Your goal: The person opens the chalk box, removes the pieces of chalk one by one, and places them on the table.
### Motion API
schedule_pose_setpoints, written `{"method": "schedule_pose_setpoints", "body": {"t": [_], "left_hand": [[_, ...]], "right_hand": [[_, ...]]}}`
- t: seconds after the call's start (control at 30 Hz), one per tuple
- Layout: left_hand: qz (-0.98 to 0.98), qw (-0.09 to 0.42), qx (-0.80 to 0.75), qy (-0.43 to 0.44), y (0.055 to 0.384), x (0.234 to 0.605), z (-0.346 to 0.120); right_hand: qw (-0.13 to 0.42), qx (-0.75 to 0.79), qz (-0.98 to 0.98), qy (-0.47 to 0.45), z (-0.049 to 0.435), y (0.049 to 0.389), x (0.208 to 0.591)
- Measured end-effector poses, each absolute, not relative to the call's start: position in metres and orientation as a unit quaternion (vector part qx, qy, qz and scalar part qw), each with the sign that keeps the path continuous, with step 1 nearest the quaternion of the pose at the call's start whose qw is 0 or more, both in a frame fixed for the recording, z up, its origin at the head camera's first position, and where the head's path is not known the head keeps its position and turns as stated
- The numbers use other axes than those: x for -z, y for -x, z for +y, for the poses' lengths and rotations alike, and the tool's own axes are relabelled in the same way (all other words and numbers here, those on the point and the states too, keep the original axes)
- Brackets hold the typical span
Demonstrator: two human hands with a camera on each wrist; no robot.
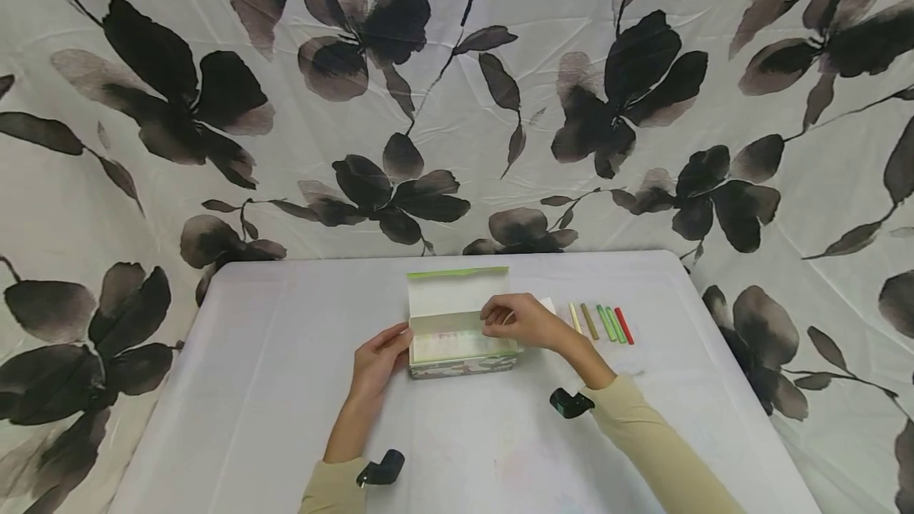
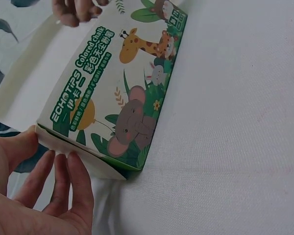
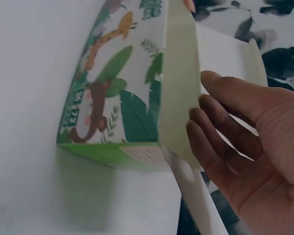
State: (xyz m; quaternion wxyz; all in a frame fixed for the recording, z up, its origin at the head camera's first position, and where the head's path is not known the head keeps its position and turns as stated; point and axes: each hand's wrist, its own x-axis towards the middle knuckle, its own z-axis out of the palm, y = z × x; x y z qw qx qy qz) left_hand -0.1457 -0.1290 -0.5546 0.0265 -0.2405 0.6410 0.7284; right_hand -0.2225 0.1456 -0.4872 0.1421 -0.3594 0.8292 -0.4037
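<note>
A chalk box (image 1: 462,367) printed with cartoon animals stands on the table, its lid (image 1: 457,292) raised at the back. My left hand (image 1: 382,359) is at the box's left end. In the left wrist view its thumb and fingers pinch the white end flap (image 2: 88,159). Over the right part of the opening is my right hand (image 1: 524,320), fingers loosely bent. In the right wrist view nothing shows between its thumb and fingertips, which are close to the box's top edge. The printed front of the chalk box (image 3: 122,73) faces that camera.
Right of the box, several chalk sticks lie in a row: a pale yellow chalk (image 1: 575,317), a brown chalk (image 1: 589,321), green chalks (image 1: 605,324) and a red chalk (image 1: 624,326). A white cloth covers the table (image 1: 286,355). Behind it hangs a floral curtain (image 1: 457,117).
</note>
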Motion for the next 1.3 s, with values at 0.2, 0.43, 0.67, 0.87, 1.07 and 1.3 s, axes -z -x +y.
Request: {"method": "schedule_pose_setpoints", "body": {"t": [0.2, 0.43, 0.67, 0.87, 1.07, 1.3], "left_hand": [[0.640, 0.025, -0.730, 0.238, 0.146, 0.556, -0.129], [0.637, 0.028, -0.735, 0.232, 0.145, 0.556, -0.128], [0.635, 0.026, -0.736, 0.232, 0.144, 0.555, -0.127], [0.641, 0.025, -0.733, 0.228, 0.142, 0.553, -0.127], [0.642, 0.026, -0.732, 0.228, 0.142, 0.551, -0.126], [0.643, 0.025, -0.730, 0.229, 0.142, 0.554, -0.127]], "right_hand": [[0.186, 0.375, 0.819, 0.393, 0.130, 0.223, 0.498], [0.238, 0.309, 0.824, 0.411, 0.113, 0.225, 0.509], [0.279, 0.261, 0.834, 0.397, 0.099, 0.229, 0.517], [0.336, 0.231, 0.828, 0.385, 0.092, 0.237, 0.519], [0.379, 0.224, 0.816, 0.374, 0.090, 0.240, 0.519], [0.391, 0.220, 0.809, 0.380, 0.090, 0.243, 0.517]]}}
